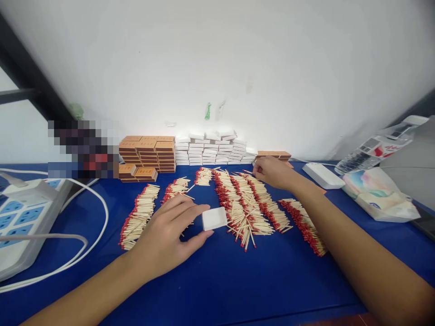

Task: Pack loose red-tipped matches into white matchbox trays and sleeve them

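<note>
Left of the white tray stack (211, 151), the print on the brown matchboxes (147, 151) is too small to read, and farther left a patch (84, 145) is pixelated. In front of the stack, the left hand (170, 231) covers part of one match row (175, 188). At its right, what the right hand (272, 172) touches cannot be told. Far left of the stack, the power strip (27, 217) is cut by the view's edge; far right, a dark object (426, 222) also.

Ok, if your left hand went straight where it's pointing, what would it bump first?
Probably the matches just right of the little white tray that the left hand holds, with the tray bumping them first. It might pass over them, though; its height is hard to tell.
</note>
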{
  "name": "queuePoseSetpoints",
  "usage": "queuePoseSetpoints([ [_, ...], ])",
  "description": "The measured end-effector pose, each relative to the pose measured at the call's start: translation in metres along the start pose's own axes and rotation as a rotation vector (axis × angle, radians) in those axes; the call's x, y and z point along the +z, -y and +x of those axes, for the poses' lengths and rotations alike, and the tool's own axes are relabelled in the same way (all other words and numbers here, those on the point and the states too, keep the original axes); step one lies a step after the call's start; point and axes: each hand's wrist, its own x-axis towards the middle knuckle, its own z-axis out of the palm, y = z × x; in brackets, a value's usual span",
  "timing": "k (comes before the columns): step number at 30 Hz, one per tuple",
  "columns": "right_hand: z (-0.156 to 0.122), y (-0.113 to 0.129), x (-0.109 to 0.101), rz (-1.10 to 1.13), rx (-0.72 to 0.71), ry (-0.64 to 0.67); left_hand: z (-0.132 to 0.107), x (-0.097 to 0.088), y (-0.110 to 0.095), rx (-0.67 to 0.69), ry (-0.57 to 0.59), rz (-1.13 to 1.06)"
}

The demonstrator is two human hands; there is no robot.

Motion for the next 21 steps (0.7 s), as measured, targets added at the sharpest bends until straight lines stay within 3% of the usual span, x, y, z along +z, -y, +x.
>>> queuePoseSetpoints([
  [5, -0.011, 0.015, -0.019, 0.088, -0.049, -0.091, 0.001, -0.001, 0.001, -0.007, -0.025, 0.022],
  [11, -0.047, 0.086, -0.048, 0.208, -0.314, -0.235, 0.005, -0.003, 0.003, -0.103, -0.077, 0.125],
  [16, -0.069, 0.140, -0.052, 0.006, -0.535, -0.305, 0.006, -0.001, 0.002, -0.118, -0.074, 0.129],
  [21, -0.073, 0.161, -0.043, -0.144, -0.589, -0.356, 0.006, 0.001, -0.001, -0.082, -0.084, 0.111],
])
